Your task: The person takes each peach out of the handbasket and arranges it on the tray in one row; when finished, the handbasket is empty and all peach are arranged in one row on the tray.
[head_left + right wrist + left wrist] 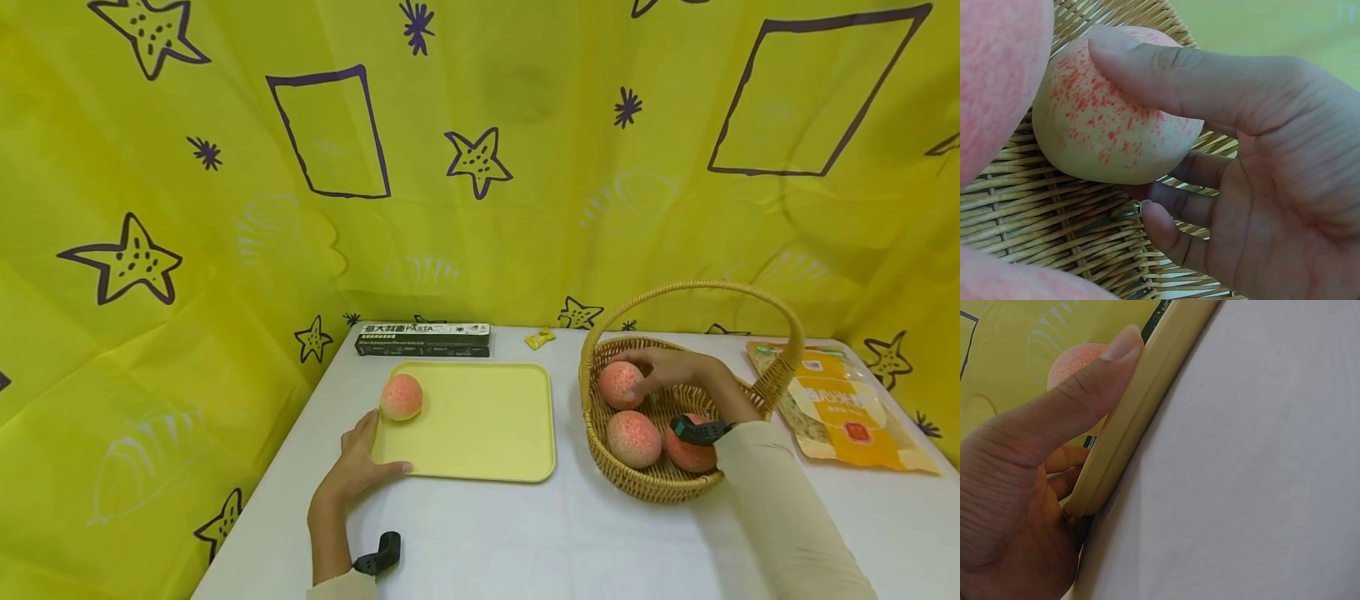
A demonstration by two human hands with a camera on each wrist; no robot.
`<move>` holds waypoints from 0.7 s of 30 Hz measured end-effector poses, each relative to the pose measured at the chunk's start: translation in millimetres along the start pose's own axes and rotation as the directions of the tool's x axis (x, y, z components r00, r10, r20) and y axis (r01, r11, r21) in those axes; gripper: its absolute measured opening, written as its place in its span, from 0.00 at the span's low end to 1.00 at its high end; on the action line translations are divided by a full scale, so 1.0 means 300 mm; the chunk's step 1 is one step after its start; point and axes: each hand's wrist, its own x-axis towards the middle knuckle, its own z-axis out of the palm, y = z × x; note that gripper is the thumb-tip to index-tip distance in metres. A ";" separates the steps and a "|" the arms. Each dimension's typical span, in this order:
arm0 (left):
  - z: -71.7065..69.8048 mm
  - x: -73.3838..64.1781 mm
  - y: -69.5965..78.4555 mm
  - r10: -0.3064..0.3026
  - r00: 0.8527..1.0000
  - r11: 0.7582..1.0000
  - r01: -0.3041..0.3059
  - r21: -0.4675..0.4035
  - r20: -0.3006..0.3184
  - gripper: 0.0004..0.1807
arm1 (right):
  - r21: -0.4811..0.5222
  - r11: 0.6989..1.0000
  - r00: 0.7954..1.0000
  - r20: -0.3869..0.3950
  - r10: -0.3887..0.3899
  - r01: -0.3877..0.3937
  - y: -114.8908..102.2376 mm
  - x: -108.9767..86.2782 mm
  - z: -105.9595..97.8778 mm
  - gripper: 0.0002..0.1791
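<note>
My right hand [670, 371] grips a pink-speckled peach [1110, 119] inside the wicker basket [652, 492]. In the right wrist view, its thumb lies over the peach and its fingers curl beneath. Two more peaches sit nearer the basket's front: a pale one [634, 439] and a redder one [691, 450], partly covered by the wrist band. On the left, my left hand [358, 460] holds the near-left corner of a yellow tray [472, 421], thumb along the front rim and fingers at the left side. Another peach [402, 397] rests at the tray's left edge, just beyond those fingers.
Behind the tray lies a dark green and white pasta box [422, 340], with a small yellow packet [539, 338] to its right. A tall handle [693, 285] arches over the basket. An orange and clear food bag [843, 408] lies right of it. Yellow patterned cloth [525, 233] encloses the white table.
</note>
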 end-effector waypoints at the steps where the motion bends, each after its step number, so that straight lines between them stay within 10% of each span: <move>1: -0.001 -0.001 0.001 0.001 1.000 1.000 -0.001 0.001 -0.001 0.66 | -0.005 1.000 1.000 0.006 -0.001 0.001 -0.001 0.002 0.000 0.43; 21: -0.004 0.002 -0.006 0.015 1.000 1.000 -0.015 0.004 -0.002 0.66 | -0.016 1.000 1.000 0.000 0.025 -0.025 0.011 0.029 0.013 0.39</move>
